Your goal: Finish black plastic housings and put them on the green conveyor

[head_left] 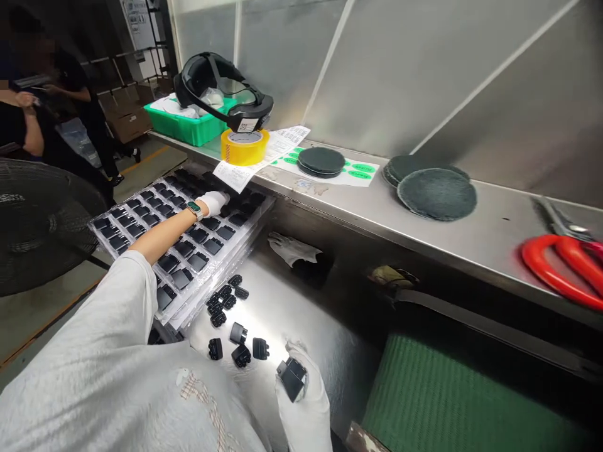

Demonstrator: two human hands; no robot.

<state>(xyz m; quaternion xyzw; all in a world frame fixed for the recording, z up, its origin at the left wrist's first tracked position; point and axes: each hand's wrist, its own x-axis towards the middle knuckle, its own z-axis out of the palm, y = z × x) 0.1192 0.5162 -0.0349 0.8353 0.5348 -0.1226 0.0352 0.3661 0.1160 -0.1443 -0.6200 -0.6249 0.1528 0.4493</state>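
My right hand (304,395), in a white glove, holds a small black plastic part (293,378) above the metal worktop (325,333). Its flat dark face is turned up toward me. Reaching far over the tray of black parts (202,248), my left hand (215,203) is also gloved; its fingers are hidden near the shelf's edge, so I cannot see whether they grip a part. Several loose black parts (239,333) lie on the worktop between the tray and my right hand, with a tight cluster (223,301) beside the tray.
Overhead, a metal shelf (358,204) bears yellow tape (245,150), a headset (221,94), a green bin (188,129), round dark pads (438,193) and red-handled scissors (560,263). A green conveyor belt (452,395) is at right. A fan (42,226) and people stand left.
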